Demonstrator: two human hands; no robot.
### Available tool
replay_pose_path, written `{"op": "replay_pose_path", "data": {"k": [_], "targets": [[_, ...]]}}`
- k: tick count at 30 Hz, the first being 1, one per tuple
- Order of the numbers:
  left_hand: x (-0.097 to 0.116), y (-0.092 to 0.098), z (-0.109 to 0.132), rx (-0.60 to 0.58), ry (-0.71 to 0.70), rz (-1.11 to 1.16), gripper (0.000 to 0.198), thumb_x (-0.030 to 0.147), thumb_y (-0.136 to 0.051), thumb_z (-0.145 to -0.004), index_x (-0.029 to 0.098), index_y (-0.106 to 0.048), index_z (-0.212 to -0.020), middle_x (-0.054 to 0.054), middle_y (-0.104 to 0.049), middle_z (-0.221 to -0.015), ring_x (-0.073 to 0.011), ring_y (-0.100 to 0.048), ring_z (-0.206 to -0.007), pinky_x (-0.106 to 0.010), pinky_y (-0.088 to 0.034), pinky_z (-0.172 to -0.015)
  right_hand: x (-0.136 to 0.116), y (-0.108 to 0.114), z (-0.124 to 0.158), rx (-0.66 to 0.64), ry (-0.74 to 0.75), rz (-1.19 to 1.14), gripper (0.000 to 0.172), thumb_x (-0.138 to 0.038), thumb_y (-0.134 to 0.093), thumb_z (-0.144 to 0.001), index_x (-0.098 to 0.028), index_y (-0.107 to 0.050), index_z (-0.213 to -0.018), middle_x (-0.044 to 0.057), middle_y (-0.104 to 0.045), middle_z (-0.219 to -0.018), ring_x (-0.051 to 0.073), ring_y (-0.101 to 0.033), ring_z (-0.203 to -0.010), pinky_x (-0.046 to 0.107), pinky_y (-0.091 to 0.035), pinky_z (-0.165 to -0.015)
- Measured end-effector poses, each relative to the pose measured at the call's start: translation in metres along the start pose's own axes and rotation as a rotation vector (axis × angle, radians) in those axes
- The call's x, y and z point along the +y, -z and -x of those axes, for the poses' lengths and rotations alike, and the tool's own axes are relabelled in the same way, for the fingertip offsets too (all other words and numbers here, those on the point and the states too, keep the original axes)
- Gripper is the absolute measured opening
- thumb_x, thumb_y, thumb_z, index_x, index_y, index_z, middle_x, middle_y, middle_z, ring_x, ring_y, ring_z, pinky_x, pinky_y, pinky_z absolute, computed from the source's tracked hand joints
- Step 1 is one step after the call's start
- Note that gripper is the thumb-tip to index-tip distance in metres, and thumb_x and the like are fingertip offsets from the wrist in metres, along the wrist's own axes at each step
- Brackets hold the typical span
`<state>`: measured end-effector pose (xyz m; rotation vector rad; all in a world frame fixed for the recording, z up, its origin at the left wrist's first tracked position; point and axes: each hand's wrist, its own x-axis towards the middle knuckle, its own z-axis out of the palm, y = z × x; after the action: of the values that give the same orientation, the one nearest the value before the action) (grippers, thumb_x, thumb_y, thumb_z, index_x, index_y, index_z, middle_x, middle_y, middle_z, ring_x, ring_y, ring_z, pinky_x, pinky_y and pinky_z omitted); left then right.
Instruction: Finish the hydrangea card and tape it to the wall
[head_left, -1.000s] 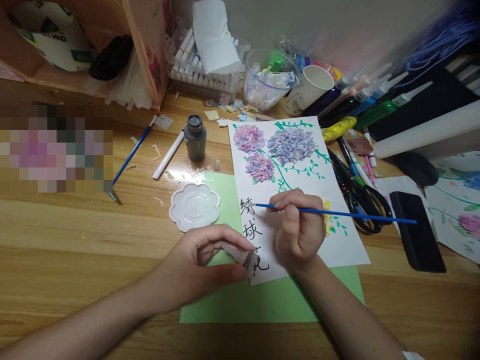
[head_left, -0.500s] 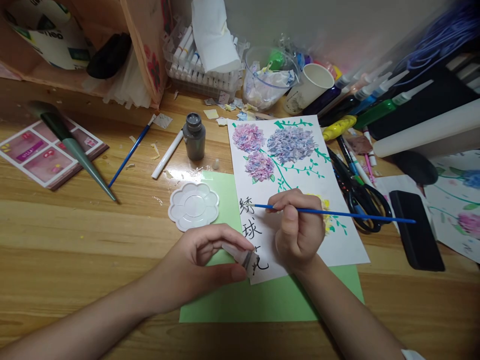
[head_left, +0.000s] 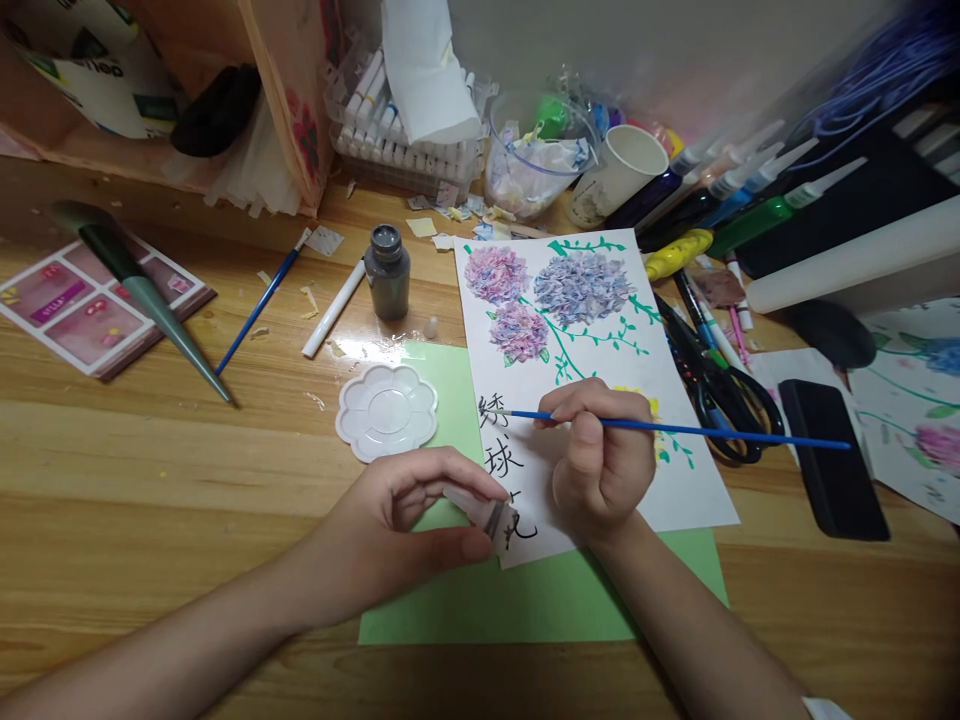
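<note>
My right hand (head_left: 600, 460) is closed on a thin blue paintbrush (head_left: 712, 432), its tip resting by the top black character on the white flower painting (head_left: 592, 330). My left hand (head_left: 409, 525) pinches a small clear bottle cap or tube (head_left: 480, 508) at the painting's lower left corner. The painting shows purple and pink paper hydrangeas with green stems. It lies on a green sheet (head_left: 525, 600). A white flower-shaped palette (head_left: 387, 411) sits just above my left hand, with a grey paint bottle (head_left: 388, 272) beyond it.
Scissors (head_left: 720, 400), markers and glue bottles (head_left: 750, 190) crowd the right side, with a black phone (head_left: 832, 460). A paper cup (head_left: 619, 175), a plastic tub of scraps (head_left: 536, 160) and a marker rack (head_left: 405, 140) stand at the back. A second brush (head_left: 259, 308), a white pen (head_left: 334, 308) and a card (head_left: 90, 305) lie left.
The brush handle has swung slightly as my right hand shifted a little to the right. My left hand has stayed in place.
</note>
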<state>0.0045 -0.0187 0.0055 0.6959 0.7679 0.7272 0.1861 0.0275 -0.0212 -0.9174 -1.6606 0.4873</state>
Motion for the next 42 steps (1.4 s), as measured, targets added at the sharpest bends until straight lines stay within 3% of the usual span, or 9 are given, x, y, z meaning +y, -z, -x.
{"op": "replay_pose_path", "data": {"k": [13,25,30,42], "targets": [[0.0004,0.0013,-0.0004,-0.011,0.000,-0.041,0.023,0.020,-0.074,-0.071,0.018,-0.067,-0.092,-0.003,-0.064,-0.089,-0.0136,-0.059,-0.088,-0.023,-0.047,-0.079,-0.0011,0.0008,-0.0015,-0.007,-0.002,0.026,0.013,-0.016,-0.038,-0.090,-0.020,-0.050,-0.085,-0.001,-0.050,-0.067,0.015,-0.050,-0.058,0.033,-0.039,-0.057],[-0.0008,0.0012,0.0000,-0.010,0.012,-0.025,0.023,0.021,-0.074,-0.071,0.019,-0.067,-0.092,-0.002,-0.065,-0.090,-0.0131,-0.059,-0.088,-0.022,-0.047,-0.078,0.0003,0.0004,-0.0009,0.032,0.008,0.033,0.014,-0.017,-0.038,-0.090,-0.021,-0.050,-0.084,-0.001,-0.049,-0.067,0.014,-0.049,-0.058,0.033,-0.038,-0.057],[-0.0009,0.0010,0.0000,-0.009,0.004,-0.021,0.023,0.019,-0.074,-0.070,0.019,-0.067,-0.092,-0.002,-0.065,-0.091,-0.0132,-0.059,-0.089,-0.022,-0.047,-0.079,0.0009,0.0012,-0.0008,-0.022,0.008,0.066,0.013,-0.018,-0.037,-0.090,-0.021,-0.049,-0.084,-0.001,-0.049,-0.066,0.015,-0.050,-0.058,0.033,-0.039,-0.057],[0.0000,0.0004,-0.0005,0.014,0.013,-0.052,0.024,0.021,-0.075,-0.069,0.017,-0.067,-0.091,-0.004,-0.066,-0.090,-0.0157,-0.060,-0.089,-0.026,-0.048,-0.080,0.0012,0.0013,-0.0003,0.029,0.019,0.064,0.015,-0.018,-0.037,-0.090,-0.022,-0.050,-0.083,-0.001,-0.049,-0.066,0.015,-0.049,-0.058,0.033,-0.038,-0.057]]}}
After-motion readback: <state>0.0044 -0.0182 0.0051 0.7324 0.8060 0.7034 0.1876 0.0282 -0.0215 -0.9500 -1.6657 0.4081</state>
